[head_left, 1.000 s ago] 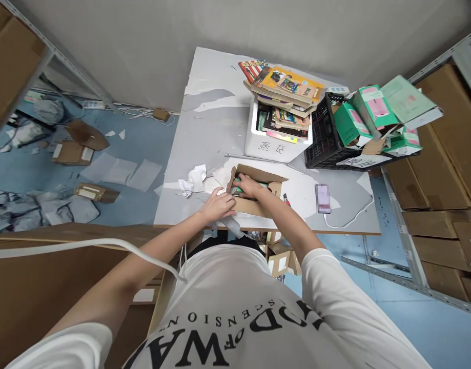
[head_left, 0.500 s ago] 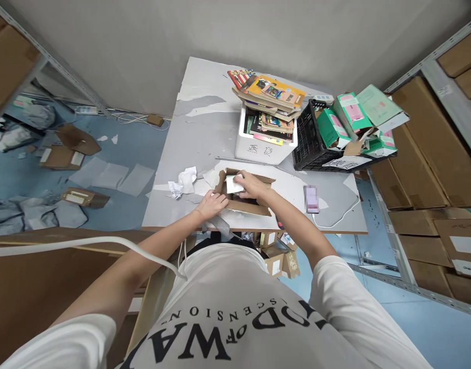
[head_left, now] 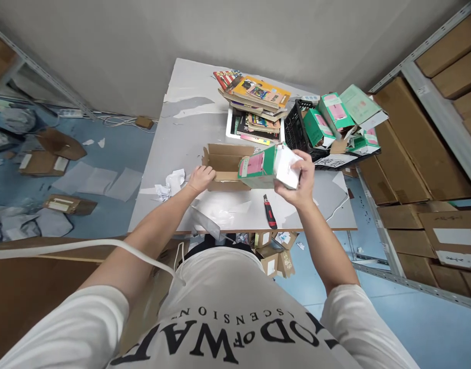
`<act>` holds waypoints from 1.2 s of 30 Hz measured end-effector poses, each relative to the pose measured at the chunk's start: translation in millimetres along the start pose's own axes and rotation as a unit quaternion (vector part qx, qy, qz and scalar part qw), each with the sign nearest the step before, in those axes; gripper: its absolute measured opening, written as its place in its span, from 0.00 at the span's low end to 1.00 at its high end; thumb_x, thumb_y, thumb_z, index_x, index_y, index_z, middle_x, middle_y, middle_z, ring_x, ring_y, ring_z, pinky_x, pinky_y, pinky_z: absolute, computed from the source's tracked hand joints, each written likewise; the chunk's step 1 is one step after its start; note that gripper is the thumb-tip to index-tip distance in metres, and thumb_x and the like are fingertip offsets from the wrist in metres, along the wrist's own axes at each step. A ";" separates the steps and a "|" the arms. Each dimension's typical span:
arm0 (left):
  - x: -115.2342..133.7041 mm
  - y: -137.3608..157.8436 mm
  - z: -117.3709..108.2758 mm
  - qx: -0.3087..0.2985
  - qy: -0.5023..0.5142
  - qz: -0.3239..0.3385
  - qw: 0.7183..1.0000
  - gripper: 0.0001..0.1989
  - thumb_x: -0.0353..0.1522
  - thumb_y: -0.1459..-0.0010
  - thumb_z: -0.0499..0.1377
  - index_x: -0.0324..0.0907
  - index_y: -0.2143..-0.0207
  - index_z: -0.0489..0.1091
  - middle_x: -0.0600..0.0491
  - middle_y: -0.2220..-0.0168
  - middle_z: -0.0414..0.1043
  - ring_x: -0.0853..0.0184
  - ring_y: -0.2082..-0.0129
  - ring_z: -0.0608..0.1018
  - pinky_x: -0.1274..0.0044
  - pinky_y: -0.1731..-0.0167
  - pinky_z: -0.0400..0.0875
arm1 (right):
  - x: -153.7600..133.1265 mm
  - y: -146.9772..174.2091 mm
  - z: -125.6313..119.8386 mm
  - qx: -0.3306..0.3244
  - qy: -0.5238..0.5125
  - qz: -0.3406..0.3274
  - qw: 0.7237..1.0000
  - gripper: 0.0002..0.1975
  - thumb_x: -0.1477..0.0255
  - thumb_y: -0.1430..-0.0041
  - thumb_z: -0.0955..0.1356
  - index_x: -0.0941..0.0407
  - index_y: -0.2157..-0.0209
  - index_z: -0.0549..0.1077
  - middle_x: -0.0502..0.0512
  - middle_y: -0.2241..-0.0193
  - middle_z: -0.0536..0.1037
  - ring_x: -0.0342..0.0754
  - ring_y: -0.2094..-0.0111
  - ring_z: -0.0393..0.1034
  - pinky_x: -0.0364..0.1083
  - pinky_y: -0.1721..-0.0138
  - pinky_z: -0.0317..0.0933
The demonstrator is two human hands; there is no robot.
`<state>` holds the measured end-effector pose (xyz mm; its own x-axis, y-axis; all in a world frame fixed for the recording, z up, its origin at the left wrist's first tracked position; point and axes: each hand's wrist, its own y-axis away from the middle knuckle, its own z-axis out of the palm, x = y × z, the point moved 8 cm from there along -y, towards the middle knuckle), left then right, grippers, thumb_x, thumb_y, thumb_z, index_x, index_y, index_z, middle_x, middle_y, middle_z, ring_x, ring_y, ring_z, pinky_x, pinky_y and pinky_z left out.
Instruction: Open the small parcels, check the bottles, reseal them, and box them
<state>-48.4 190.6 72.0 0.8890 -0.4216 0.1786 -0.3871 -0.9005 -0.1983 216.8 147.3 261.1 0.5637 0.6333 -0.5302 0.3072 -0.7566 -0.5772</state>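
One pink-labelled green carton [head_left: 264, 168] fills your right grip [head_left: 303, 179], long axis toward nine o'clock; left grip [head_left: 201, 179] holds cardboard box [head_left: 228, 185].

Left of the fingers [head_left: 307, 159] of the right hand [head_left: 302, 186], the green carton [head_left: 269, 166] hides one end of the cardboard box [head_left: 225, 185]; its pink label [head_left: 255, 164] is unreadably small.

Open carton [head_left: 228, 160] is made of matt cardboard, green box [head_left: 266, 167] of smooth card; crate [head_left: 294, 126] is moulded in plastic; paper wad [head_left: 175, 179] is crumpled.
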 end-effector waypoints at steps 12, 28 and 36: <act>-20.4 9.5 2.3 -0.036 0.045 -0.081 0.995 0.21 0.25 0.50 0.54 0.39 0.52 0.69 0.40 0.50 0.69 0.51 0.42 0.65 0.56 0.40 0.43 | 31.6 116.1 161.6 -0.227 -0.010 0.123 0.966 0.22 0.73 0.54 0.70 0.55 0.57 0.61 0.68 0.46 0.59 0.59 0.42 0.58 0.54 0.47 0.58; 63.5 48.5 51.6 -0.040 0.403 -0.103 0.908 0.43 0.40 0.63 0.71 0.39 0.44 0.59 0.43 0.49 0.69 0.54 0.50 0.73 0.66 0.51 0.68 | 33.3 108.0 173.8 -0.213 -0.040 0.150 0.965 0.22 0.71 0.50 0.68 0.56 0.53 0.59 0.67 0.45 0.62 0.55 0.42 0.58 0.53 0.44 0.56; 66.5 61.5 51.2 0.003 0.376 -0.147 0.915 0.40 0.41 0.63 0.71 0.41 0.48 0.60 0.44 0.51 0.68 0.56 0.50 0.72 0.67 0.52 0.69 | 31.4 108.4 146.3 -0.192 0.193 0.129 0.954 0.19 0.78 0.38 0.58 0.56 0.46 0.63 0.68 0.40 0.60 0.61 0.35 0.45 0.73 0.40 0.28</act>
<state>-0.6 112.8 22.3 0.5335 -0.1179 0.8376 -0.1546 -0.9872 -0.0404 155.6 108.9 91.1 0.8760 0.3668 -0.3133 0.3360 -0.9300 -0.1493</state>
